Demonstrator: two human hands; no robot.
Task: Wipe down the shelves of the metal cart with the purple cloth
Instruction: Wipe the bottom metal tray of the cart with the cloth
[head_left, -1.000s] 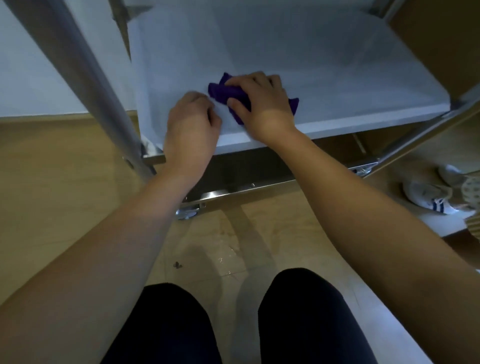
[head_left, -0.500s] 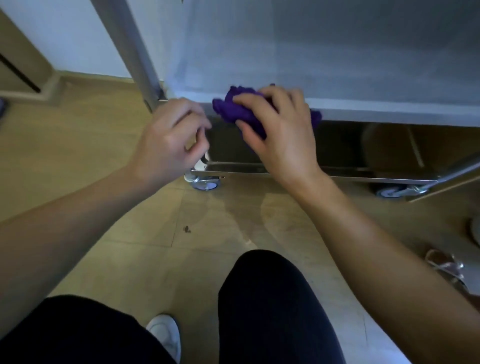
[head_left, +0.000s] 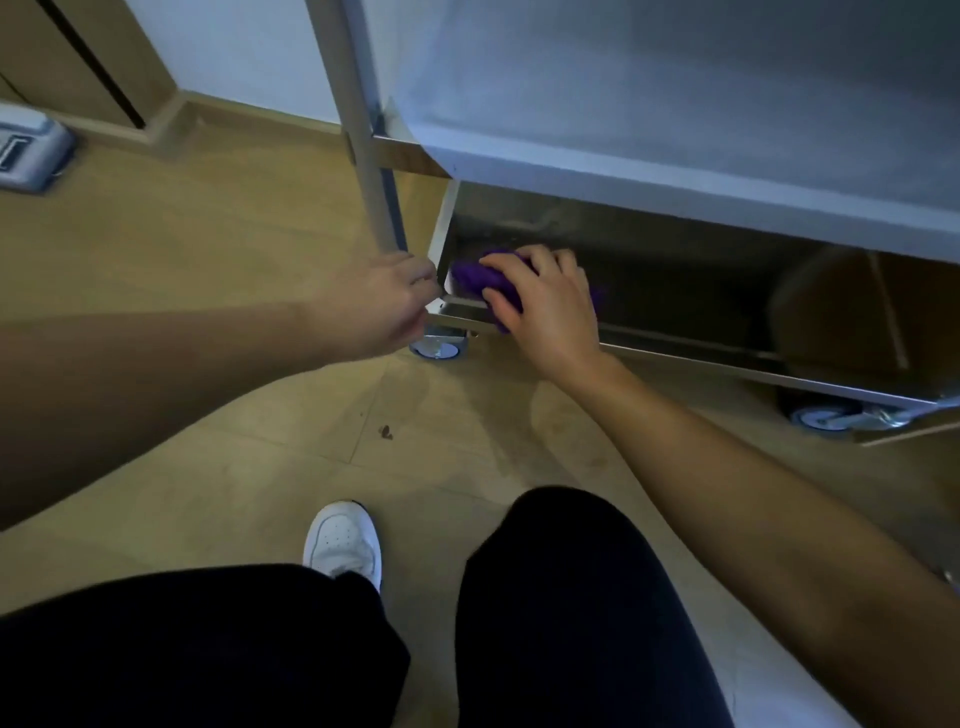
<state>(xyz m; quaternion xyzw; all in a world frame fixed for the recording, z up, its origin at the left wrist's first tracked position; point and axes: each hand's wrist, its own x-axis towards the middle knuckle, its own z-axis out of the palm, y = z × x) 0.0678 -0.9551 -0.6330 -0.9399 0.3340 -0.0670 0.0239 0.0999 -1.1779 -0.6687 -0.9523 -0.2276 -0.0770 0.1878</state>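
Right hand (head_left: 550, 306) curled over bunched purple cloth (head_left: 475, 275), pressing it at the near left corner of the metal cart's (head_left: 675, 192) bottom shelf (head_left: 701, 291). Left hand (head_left: 382, 306) loosely closed at the cart's corner post (head_left: 371, 171), just beside the shelf rim; whether it grips anything, cannot tell. Caster (head_left: 439, 347) below.

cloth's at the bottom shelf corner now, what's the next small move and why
Probably slide the right hand with the purple cloth rightward along the bottom shelf. The cloth sits bunched at the shelf's near left corner, the rest of that shelf stretches away to the right, and the left hand rests at the cart's corner by the leg.
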